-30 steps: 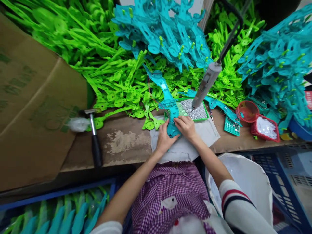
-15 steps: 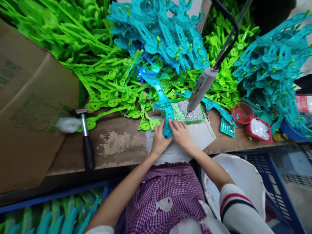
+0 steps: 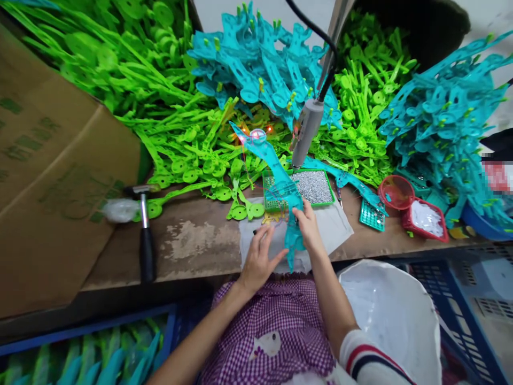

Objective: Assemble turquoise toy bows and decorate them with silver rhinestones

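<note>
My right hand (image 3: 309, 229) is closed around the lower part of a long teal plastic toy piece (image 3: 271, 155), which is raised and tilted over the bench. Red-orange lights glow at its far end, and thin wires hang from it. To the left of the piece, my left hand (image 3: 259, 261) has its fingers apart and holds nothing that I can make out; a tiny dark thing shows by its fingertips. Behind the piece stands a green tray (image 3: 333, 197) of small metal screws. A grey electric screwdriver (image 3: 308, 131) hangs above the tray.
A hammer (image 3: 146, 235) and a cardboard box (image 3: 60, 176) are at left. Green plastic parts (image 3: 176, 128) and teal pieces (image 3: 256, 69) are heaped behind. At right are a red basket (image 3: 425, 235) of white bits and a teal tray (image 3: 371, 215). A white cloth (image 3: 332, 227) lies in front.
The teal piece has been lifted and shifted right in my right hand. My left hand has let go of it. Its lights went from blue to red-orange. The screwdriver has swung left and upward.
</note>
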Action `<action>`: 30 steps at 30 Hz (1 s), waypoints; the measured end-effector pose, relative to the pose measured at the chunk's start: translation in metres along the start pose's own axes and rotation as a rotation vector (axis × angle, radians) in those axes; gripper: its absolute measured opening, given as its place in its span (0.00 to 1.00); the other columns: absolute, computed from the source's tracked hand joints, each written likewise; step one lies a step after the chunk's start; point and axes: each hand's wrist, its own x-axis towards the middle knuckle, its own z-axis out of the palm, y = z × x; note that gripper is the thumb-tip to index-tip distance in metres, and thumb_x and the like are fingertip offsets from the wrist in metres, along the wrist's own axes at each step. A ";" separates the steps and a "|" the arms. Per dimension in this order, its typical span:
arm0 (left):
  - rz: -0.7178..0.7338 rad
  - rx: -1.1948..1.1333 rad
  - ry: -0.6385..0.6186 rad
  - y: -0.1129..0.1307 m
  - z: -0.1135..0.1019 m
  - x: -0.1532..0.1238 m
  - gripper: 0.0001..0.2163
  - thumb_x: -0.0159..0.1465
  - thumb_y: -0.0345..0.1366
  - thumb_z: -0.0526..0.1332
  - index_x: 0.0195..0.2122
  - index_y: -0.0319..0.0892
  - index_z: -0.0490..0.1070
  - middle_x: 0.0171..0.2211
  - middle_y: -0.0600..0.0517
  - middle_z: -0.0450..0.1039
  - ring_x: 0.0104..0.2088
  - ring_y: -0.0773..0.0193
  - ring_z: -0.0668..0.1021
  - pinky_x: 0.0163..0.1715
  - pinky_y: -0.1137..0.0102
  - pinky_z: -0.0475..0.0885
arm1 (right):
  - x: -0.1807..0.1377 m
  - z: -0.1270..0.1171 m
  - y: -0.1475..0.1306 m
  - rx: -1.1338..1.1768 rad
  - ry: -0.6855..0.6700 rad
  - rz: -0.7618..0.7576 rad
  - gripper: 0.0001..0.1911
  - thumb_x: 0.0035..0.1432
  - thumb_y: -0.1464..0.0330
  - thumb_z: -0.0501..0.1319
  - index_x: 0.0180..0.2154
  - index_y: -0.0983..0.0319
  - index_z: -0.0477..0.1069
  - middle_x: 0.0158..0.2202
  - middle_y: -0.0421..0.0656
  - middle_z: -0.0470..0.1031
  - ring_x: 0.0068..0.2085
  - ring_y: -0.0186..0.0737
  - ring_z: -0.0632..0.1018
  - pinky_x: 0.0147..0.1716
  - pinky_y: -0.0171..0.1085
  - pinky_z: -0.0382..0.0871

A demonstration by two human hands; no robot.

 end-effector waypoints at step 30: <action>-0.281 -0.474 -0.087 0.035 0.019 0.074 0.31 0.70 0.30 0.58 0.72 0.45 0.48 0.47 0.46 0.80 0.49 0.58 0.82 0.51 0.61 0.78 | -0.035 -0.055 -0.025 -0.506 -0.213 -0.555 0.13 0.67 0.64 0.59 0.51 0.55 0.75 0.48 0.46 0.73 0.43 0.39 0.77 0.41 0.40 0.75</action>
